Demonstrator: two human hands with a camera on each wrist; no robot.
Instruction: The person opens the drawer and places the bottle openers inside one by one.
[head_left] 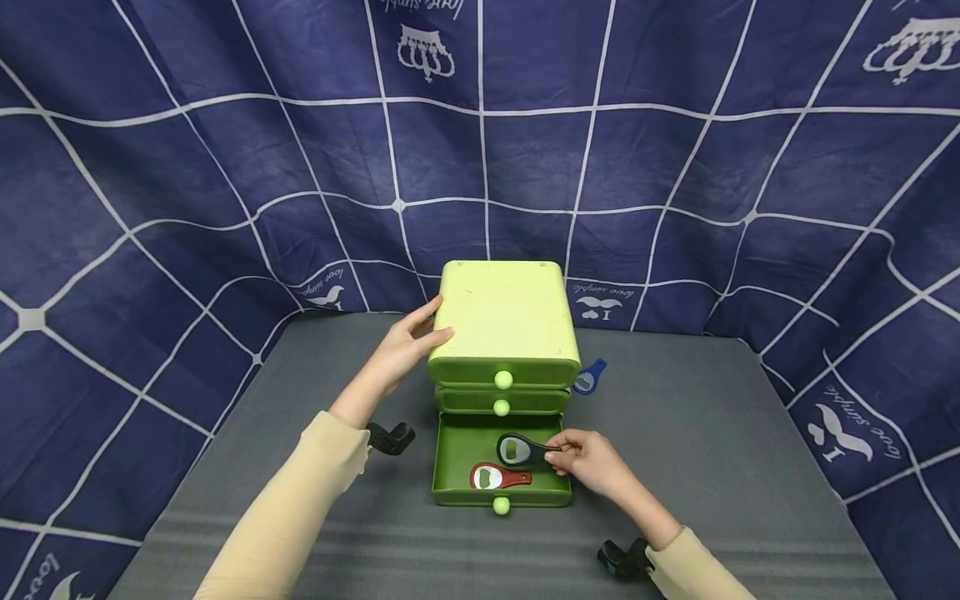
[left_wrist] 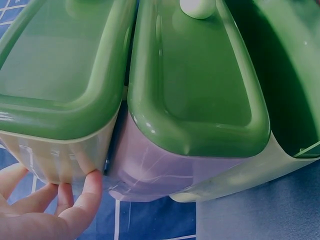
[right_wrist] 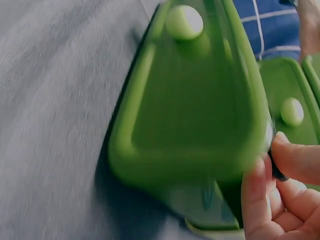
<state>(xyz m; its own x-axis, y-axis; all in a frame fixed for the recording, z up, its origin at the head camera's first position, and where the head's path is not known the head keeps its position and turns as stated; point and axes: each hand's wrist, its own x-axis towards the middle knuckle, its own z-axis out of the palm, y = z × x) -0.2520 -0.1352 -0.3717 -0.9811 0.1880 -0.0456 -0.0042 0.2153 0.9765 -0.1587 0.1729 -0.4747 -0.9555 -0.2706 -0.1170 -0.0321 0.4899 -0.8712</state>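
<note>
A small three-drawer cabinet (head_left: 504, 312) with a pale yellow-green top stands in the head view, its bottom drawer (head_left: 456, 442) pulled out. My left hand (head_left: 401, 350) rests against the cabinet's upper left side, thumb on the top edge; in the left wrist view the fingertips (left_wrist: 92, 182) touch the side wall. My right hand (head_left: 592, 462) pinches the handle of a black bottle opener (head_left: 516, 450) between thumb and fingers, over the open drawer. Inside that drawer lies a red bottle opener (head_left: 498, 477). The drawer front (right_wrist: 190, 100) covers most of the black opener in the right wrist view.
A blue bottle opener (head_left: 589, 377) lies on the grey table (head_left: 697, 417), right of the cabinet. The middle drawer (head_left: 457, 401) and top drawer (head_left: 465, 372) have round light-green knobs. A dark blue checked cloth (head_left: 540, 158) hangs behind and along both sides.
</note>
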